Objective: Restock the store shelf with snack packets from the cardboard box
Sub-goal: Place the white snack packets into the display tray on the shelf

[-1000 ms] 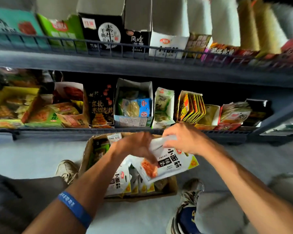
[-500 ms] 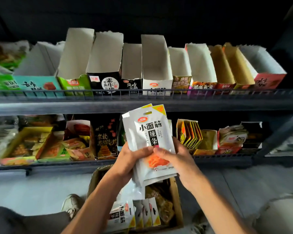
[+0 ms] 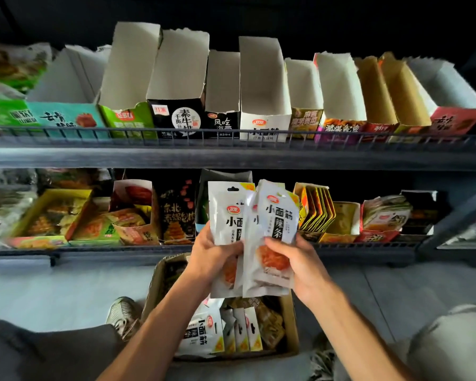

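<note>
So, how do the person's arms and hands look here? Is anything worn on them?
Both forearms are bare, with no sleeves in view. The left hand and the right hand wear no gloves, and no rings or watch are visible. No wristband shows in this view.

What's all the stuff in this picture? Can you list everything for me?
white snack packets: several, white with orange, held in both hands
cardboard box: one, brown, on the floor, more packets inside
upper shelf: one, dark grey, row of open display cartons
white display carton: one, upper shelf middle
lower shelf: one, dark, mixed colourful snacks
shoe: one, pale, left of box
left hand: grips packets
right hand: grips packets
</note>
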`<action>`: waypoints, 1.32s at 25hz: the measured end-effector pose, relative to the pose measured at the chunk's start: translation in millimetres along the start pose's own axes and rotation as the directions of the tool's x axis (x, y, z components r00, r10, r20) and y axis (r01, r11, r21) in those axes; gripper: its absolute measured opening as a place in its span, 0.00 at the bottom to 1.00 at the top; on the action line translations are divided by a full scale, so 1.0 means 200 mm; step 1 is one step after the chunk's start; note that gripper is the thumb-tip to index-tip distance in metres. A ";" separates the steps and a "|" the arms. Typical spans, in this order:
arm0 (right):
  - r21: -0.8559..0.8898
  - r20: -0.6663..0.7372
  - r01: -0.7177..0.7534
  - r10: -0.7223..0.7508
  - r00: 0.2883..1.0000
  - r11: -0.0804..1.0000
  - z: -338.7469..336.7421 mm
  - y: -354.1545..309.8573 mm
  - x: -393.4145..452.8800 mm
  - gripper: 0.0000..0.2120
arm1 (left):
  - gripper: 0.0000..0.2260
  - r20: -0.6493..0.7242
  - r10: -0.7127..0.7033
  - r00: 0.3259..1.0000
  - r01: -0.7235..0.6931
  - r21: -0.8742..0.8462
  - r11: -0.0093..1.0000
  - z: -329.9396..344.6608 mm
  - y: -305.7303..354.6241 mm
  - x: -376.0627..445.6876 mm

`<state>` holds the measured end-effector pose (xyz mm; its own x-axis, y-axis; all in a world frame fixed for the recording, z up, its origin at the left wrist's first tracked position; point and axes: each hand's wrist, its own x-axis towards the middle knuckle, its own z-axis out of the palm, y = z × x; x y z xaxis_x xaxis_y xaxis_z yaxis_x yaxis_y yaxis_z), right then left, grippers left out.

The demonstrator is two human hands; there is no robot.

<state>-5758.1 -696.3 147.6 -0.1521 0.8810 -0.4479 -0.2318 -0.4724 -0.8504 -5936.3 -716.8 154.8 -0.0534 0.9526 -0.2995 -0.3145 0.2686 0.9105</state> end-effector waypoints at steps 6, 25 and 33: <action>0.363 -0.039 0.005 0.009 0.999 0.932 -0.03 -0.04 0.04 0.23 | 0.14 -0.140 -0.066 0.988 0.033 -0.221 0.975 -0.03 0.01 0.03; 0.205 0.069 -0.068 0.055 0.996 0.976 0.02 -0.05 0.03 0.20 | 0.19 -0.236 0.183 0.954 -0.198 -0.039 0.979 0.04 0.00 0.03; -0.419 0.225 0.215 -0.129 0.966 0.882 0.17 -0.08 -0.09 0.28 | 0.30 0.041 0.175 0.984 -0.175 0.000 0.985 0.07 0.04 0.04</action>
<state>-5783.9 -705.6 178.3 -0.3335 0.9059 -0.2610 0.1657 -0.2162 -0.9622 -5925.1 -705.7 164.3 -0.0690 0.9899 -0.1241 -0.3002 0.0980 0.9488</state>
